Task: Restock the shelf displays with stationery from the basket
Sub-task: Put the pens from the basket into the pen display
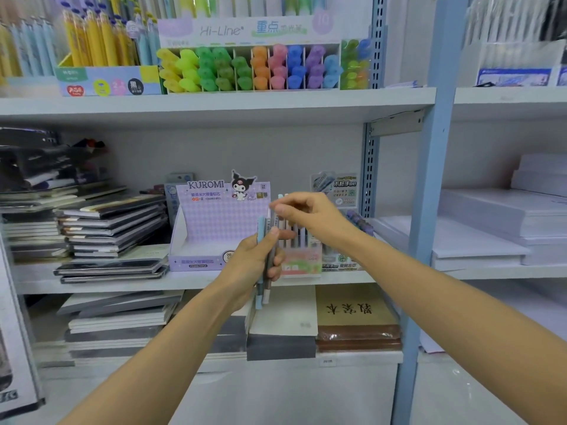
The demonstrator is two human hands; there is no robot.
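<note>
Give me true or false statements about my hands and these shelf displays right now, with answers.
The left hand grips a bundle of slim pastel pens. True.
The purple Kuromi cardboard display box is packed full. False: its tray looks empty.
The right hand pinches a single pen over the small pink display box. True.
The row of bright highlighters stands below the hands. False: it stands on the upper shelf.

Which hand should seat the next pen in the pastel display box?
Right hand: its fingers pinch a pen just above the display box; the left hand grips the spare pens, lower and off to the side.
</note>
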